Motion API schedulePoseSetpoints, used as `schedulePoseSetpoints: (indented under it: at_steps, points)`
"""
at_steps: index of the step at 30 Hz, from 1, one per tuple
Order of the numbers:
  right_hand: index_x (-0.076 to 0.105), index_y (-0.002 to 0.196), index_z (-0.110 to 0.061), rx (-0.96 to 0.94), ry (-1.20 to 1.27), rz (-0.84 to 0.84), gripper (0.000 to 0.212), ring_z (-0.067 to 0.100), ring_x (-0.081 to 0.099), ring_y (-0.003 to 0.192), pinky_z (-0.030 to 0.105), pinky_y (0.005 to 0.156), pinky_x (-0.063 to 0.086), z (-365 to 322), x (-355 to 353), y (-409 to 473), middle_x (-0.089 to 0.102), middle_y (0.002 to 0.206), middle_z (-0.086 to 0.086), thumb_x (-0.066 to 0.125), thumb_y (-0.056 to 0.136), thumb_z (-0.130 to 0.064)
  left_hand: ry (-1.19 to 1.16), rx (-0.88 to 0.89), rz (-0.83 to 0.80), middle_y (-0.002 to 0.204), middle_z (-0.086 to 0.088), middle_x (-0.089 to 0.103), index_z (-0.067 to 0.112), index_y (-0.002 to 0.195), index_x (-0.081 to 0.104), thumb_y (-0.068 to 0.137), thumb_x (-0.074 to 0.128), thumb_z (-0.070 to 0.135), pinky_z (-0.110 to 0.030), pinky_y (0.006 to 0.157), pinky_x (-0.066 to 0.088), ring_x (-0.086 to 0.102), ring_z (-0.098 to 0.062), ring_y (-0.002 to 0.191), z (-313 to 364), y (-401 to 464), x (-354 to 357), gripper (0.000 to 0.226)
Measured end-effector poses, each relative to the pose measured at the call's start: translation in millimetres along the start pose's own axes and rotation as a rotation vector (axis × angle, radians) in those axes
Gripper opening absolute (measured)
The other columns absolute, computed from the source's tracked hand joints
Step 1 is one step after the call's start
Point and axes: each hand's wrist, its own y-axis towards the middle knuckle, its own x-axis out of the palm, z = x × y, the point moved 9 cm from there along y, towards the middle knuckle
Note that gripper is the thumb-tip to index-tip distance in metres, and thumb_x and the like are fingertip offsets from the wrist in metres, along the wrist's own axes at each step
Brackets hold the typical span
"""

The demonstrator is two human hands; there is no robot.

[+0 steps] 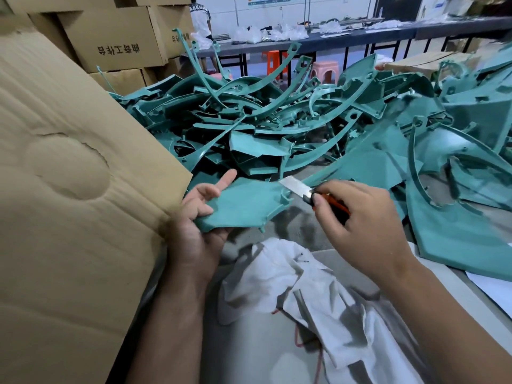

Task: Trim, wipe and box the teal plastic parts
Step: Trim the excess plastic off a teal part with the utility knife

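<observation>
Gripped in the left hand (199, 214): flat teal part (243, 203), held just in front of the teal parts pile (277, 120); utility knife (310, 194) is clasped by the right hand (360, 217), blade laid on the part's far-right edge; white cloth (291, 273) lies nearer than the pile

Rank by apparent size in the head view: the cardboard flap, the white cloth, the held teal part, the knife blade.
1. cardboard flap, though nearness inflates it
2. white cloth
3. held teal part
4. knife blade
</observation>
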Motion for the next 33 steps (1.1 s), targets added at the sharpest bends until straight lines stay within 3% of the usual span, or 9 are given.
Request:
schedulePoseSetpoints:
  at_steps: [3, 5, 7, 9, 14, 19, 24, 29, 33]
  points:
    - [0.071, 0.087, -0.017, 0.151, -0.103, 0.036, 0.022, 0.017, 0.060, 0.063, 0.033, 0.059, 0.047, 17, -1, -1, 0.067, 0.073, -0.004, 0.060, 0.101, -0.030, -0.011, 0.087, 0.013, 0.124, -0.011, 0.071, 0.014, 0.118, 0.060, 0.077, 0.054, -0.005, -0.039, 0.086, 0.059, 0.070, -0.026, 0.111, 2, 1, 3, 0.046]
    - [0.067, 0.081, -0.013, 0.302, -0.173, -0.108, 0.032, 0.019, 0.057, 0.060, 0.034, 0.057, 0.047, 42, 13, -2, 0.063, 0.069, 0.000, 0.060, 0.103, -0.035, -0.004, 0.071, 0.097, 0.126, -0.012, 0.071, 0.013, 0.130, 0.059, 0.084, 0.058, -0.010, -0.036, 0.084, 0.061, 0.071, -0.026, 0.109, 0, 3, -3, 0.052]
    - [0.056, 0.069, -0.014, 0.374, -0.214, -0.243, 0.043, 0.017, 0.049, 0.054, 0.032, 0.049, 0.034, 58, 26, -7, 0.054, 0.061, 0.002, 0.058, 0.105, -0.036, -0.014, 0.002, 0.196, 0.120, -0.016, 0.073, 0.006, 0.126, 0.063, 0.091, 0.052, -0.010, -0.038, 0.087, 0.062, 0.072, -0.028, 0.108, -6, 4, -13, 0.040]
    - [0.047, 0.066, -0.019, 0.351, -0.211, -0.242, 0.044, 0.014, 0.044, 0.054, 0.028, 0.048, 0.024, 56, 27, -6, 0.049, 0.060, -0.001, 0.057, 0.106, -0.034, -0.023, -0.061, 0.285, 0.110, -0.015, 0.076, 0.004, 0.113, 0.068, 0.095, 0.049, -0.008, -0.041, 0.087, 0.062, 0.073, -0.030, 0.104, -14, 4, -22, 0.029]
    - [0.034, 0.070, -0.030, 0.171, -0.134, -0.203, 0.041, 0.013, 0.044, 0.050, 0.030, 0.048, 0.022, 32, 26, -5, 0.046, 0.056, -0.009, 0.047, 0.107, -0.041, -0.112, -0.101, 0.347, 0.097, -0.012, 0.079, 0.008, 0.114, 0.066, 0.100, 0.046, -0.003, -0.047, 0.080, 0.063, 0.078, -0.028, 0.087, -22, 3, -25, 0.027]
    - [0.042, 0.081, -0.020, 0.086, -0.122, -0.160, 0.036, 0.020, 0.046, 0.050, 0.039, 0.048, 0.041, 23, 29, -5, 0.048, 0.058, -0.004, 0.043, 0.108, -0.044, -0.113, -0.137, 0.327, 0.113, -0.018, 0.075, 0.006, 0.123, 0.064, 0.098, 0.045, -0.003, -0.050, 0.086, 0.061, 0.073, -0.036, 0.105, -29, 0, -16, 0.032]
    - [0.045, 0.089, -0.022, 0.133, -0.221, -0.217, 0.030, 0.022, 0.051, 0.054, 0.039, 0.052, 0.047, 33, 40, -8, 0.052, 0.063, -0.003, 0.045, 0.106, -0.046, -0.125, -0.152, 0.314, 0.113, -0.019, 0.075, 0.006, 0.127, 0.062, 0.097, 0.044, -0.006, -0.054, 0.086, 0.060, 0.071, -0.040, 0.105, -38, 0, -9, 0.037]
    - [0.044, 0.089, -0.022, 0.191, -0.299, -0.219, 0.028, 0.022, 0.043, 0.052, 0.034, 0.047, 0.027, 40, 47, -7, 0.048, 0.061, -0.001, 0.048, 0.106, -0.044, -0.148, -0.167, 0.322, 0.118, -0.022, 0.072, 0.007, 0.123, 0.064, 0.096, 0.043, -0.008, -0.063, 0.100, 0.051, 0.068, -0.044, 0.111, -48, 0, -8, 0.037]
    - [0.048, 0.089, -0.022, 0.180, -0.271, -0.237, 0.026, 0.029, 0.049, 0.056, 0.034, 0.050, 0.030, 41, 48, -8, 0.046, 0.061, -0.004, 0.052, 0.105, -0.043, -0.183, -0.190, 0.342, 0.117, -0.022, 0.073, 0.009, 0.113, 0.067, 0.098, 0.042, -0.005, -0.062, 0.099, 0.051, 0.068, -0.045, 0.110, -58, -2, -8, 0.032]
